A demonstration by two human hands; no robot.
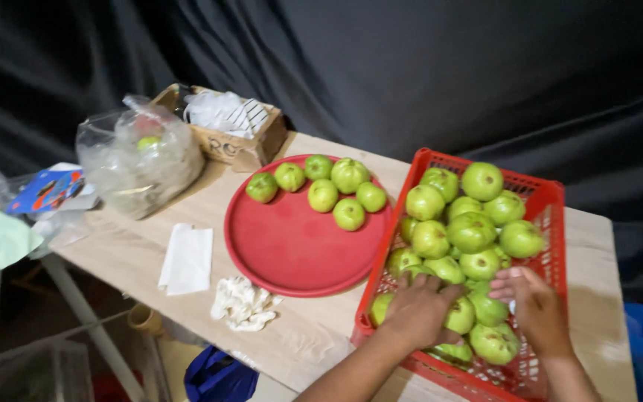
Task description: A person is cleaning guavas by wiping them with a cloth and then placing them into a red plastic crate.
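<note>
A red plastic basket (537,195) at the right of the table is full of green guavas (471,231). Both hands are down among the fruit at its near end. My left hand (418,311) lies palm down over guavas near the basket's left wall, fingers curled around one. My right hand (536,307) rests on the fruit toward the right side, fingers bent and touching a guava; I cannot tell if it grips one. A round red tray (292,249) left of the basket carries several green guavas (324,195) along its far edge.
A clear plastic bag (139,160) and a cardboard box (236,145) with white wrapping stand at the far left. A folded white paper (186,259) and a crumpled white foam net (243,304) lie near the table's front edge. Black cloth hangs behind.
</note>
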